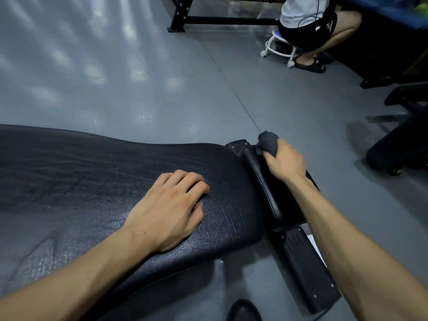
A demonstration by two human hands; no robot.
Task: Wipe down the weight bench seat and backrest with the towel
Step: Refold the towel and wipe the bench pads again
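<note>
One dark grey towel (268, 142), bunched up, sits in your right hand (286, 162), whose fingers are curled tight around it, pressing it onto the far end of the small seat pad (266, 181). Your left hand (171, 209) rests flat and relaxed on the long backrest (92, 163), bracing it. You appear to be on the seat step; next, draw the towel along the pad toward you, then move to the backrest.

The backrest (92, 172) fills the lower left of the frame with the left hand (169, 209) on it, the seat (268, 188) lies just right of it under the right hand (286, 162) and towel (268, 141), and a seated person (310, 22) is at upper right.
</note>
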